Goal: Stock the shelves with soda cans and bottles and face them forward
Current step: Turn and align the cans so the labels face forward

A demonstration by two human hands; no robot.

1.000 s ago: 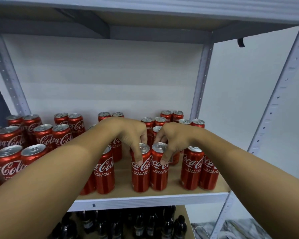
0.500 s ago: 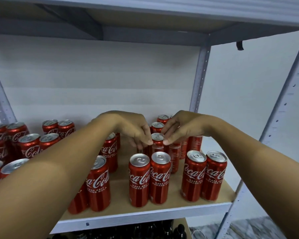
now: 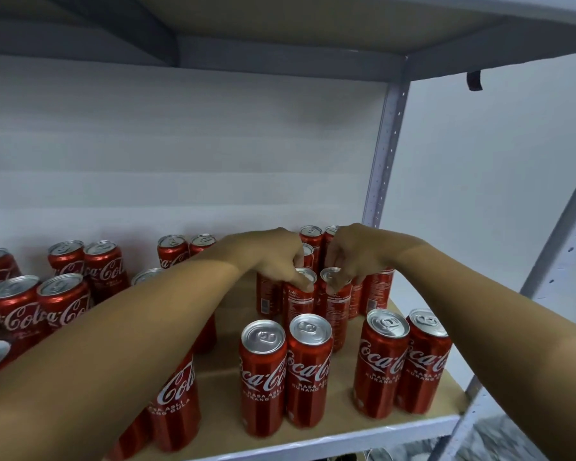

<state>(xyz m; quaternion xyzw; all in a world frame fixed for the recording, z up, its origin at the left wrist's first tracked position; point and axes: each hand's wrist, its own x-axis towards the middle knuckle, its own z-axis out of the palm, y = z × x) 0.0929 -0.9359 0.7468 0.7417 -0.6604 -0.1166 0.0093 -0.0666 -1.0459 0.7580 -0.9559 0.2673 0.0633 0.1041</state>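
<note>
Two cans [image 3: 316, 294] in the second row are being pinched at their rims, left hand [image 3: 276, 257] on one, right hand [image 3: 353, 257] on the other; I'm judging I'm twisting their back labels away, since the front pair [image 3: 286, 371] on the shelf [image 3: 330, 440] already shows logos.

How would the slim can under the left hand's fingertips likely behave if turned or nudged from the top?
The slim can is tall and narrow, so a sideways push at its rim would probably tip it rather than slide it. Its neighbour, gripped by the right hand, stands right beside it and may brace it. The left hand pinches a smooth metal rim, which could slip.
</note>
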